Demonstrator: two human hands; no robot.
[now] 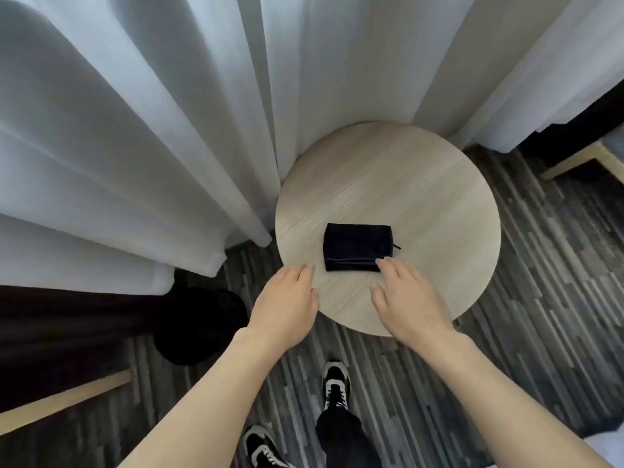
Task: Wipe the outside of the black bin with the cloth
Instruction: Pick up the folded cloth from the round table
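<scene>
A folded dark cloth [357, 247] lies flat on a round light-wood table [422, 184], near its front edge. The black bin [199, 324] stands on the floor to the left of the table, below the curtain. My right hand [407, 298] hovers over the table's front edge with fingers apart, its fingertips touching the cloth's near right corner. My left hand [287, 304] is open at the table's left front rim, holding nothing, a short way left of the cloth.
White curtains [152, 130] hang behind and left of the table, reaching the floor. The floor is striped grey carpet [540, 282]. Wooden furniture legs show at far right [574, 160] and lower left [64, 400]. My shoes [336, 383] stand just in front of the table.
</scene>
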